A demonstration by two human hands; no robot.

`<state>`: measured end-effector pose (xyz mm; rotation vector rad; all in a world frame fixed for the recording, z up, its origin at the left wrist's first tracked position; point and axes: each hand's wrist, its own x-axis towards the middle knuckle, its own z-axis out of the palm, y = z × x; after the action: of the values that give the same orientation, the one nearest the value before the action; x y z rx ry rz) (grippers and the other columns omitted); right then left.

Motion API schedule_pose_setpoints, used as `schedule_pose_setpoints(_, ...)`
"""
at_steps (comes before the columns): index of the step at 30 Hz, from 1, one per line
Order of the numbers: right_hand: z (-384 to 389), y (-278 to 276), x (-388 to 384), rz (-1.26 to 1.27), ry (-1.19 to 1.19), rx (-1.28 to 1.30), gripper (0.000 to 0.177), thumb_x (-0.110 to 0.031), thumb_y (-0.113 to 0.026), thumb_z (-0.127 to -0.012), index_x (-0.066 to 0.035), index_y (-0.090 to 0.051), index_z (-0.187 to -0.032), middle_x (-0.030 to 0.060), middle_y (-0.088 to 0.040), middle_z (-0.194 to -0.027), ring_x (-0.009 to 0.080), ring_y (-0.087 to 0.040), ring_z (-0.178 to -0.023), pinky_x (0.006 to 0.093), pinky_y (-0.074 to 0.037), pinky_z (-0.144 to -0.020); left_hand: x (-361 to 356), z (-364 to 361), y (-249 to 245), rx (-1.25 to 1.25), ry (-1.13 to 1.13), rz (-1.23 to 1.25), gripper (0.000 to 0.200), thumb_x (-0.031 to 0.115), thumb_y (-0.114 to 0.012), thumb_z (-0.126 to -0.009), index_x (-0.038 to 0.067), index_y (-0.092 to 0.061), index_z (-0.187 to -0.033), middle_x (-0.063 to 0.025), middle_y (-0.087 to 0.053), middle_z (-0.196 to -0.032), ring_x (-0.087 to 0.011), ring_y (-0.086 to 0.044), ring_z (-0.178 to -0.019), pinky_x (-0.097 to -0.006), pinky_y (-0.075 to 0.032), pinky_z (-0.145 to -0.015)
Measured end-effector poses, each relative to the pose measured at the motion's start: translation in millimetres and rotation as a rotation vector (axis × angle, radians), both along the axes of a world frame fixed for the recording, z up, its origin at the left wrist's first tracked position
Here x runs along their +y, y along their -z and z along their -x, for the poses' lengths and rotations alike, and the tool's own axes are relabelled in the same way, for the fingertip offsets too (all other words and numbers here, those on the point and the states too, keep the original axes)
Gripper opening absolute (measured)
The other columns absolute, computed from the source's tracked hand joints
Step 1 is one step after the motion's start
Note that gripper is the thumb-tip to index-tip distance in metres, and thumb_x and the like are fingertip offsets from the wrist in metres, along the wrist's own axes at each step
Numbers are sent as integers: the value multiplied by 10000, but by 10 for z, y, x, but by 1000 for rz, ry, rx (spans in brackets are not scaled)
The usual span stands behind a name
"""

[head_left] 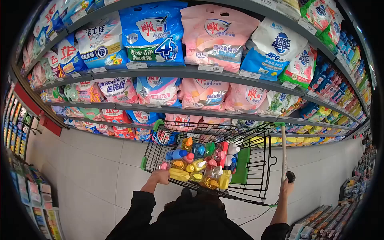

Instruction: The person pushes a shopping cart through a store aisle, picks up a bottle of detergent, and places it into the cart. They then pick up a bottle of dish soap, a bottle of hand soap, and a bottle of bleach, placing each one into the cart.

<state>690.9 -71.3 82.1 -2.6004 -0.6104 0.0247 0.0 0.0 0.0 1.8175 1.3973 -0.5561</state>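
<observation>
A black wire shopping cart [256,176] with green corner pieces stands sideways in front of me. My left hand [161,176] is closed on the near rim of its basket, at the left. My right hand [287,188] wraps round the near end of the pale cart handle [284,150], just below a black knob-like piece [291,176]. Inside the basket lie several bottles, among them a blue bottle [176,154], a yellow bottle [179,175] and a green-capped bottle [209,149]. A green panel [241,166] sits toward the handle side.
Beyond the cart runs a shelf [168,71] stacked with bags of laundry powder, including a large blue bag [153,34] and a pink bag [218,38]. Bottles [322,80] line its right end. More racks stand at lower left [40,192] and lower right [328,220]. Tiled floor [96,168] lies between.
</observation>
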Motion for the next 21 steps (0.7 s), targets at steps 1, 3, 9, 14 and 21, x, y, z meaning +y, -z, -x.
schedule_pose_setpoints(1, 23, -23, 5, -8, -13, -11, 443, -305, -563, -812, 70, -642, -1035, 302, -669, -921, 465, -646, -890, 503, -494, -807, 1, 1, 17, -1, 3, -1, 318, 226, -631, -701, 137, -716, -994, -114, -699, -1035, -289, -661, -1003, -414, -528, -851)
schedule_pose_setpoints(3, 4, -103, 1, -13, -25, -31, 443, -304, -564, -810, 72, -642, -1031, 303, -668, -920, 466, -645, -890, 501, -494, -805, -12, -49, 50, -12, 7, 1, 318, 224, -630, -702, 138, -716, -995, -110, -700, -1031, -290, -661, -1001, -412, -528, -850)
schedule_pose_setpoints(9, -11, -36, 3, -22, 3, 12, 445, -293, -564, -809, 85, -636, -1032, 301, -669, -915, 461, -647, -892, 489, -496, -805, -22, 7, 124, -10, -2, -11, 344, 261, -668, -699, 134, -713, -1015, -104, -706, -1007, -280, -664, -983, -398, -528, -834)
schedule_pose_setpoints(14, 66, -88, 6, -56, -32, 13, 441, -274, -567, -810, 91, -631, -1049, 304, -667, -909, 449, -652, -891, 482, -494, -809, -23, 13, 103, -12, -17, -16, 345, 261, -673, -699, 139, -716, -1019, -103, -706, -1017, -280, -662, -996, -399, -526, -846)
schedule_pose_setpoints(21, 100, -95, 20, -39, -34, 2, 444, -275, -566, -817, 76, -627, -1082, 292, -672, -940, 450, -649, -924, 485, -490, -833, -11, 1, 30, 21, -24, 21, 356, 272, -688, -701, 148, -712, -1034, -106, -698, -1049, -281, -651, -1029, -403, -520, -866)
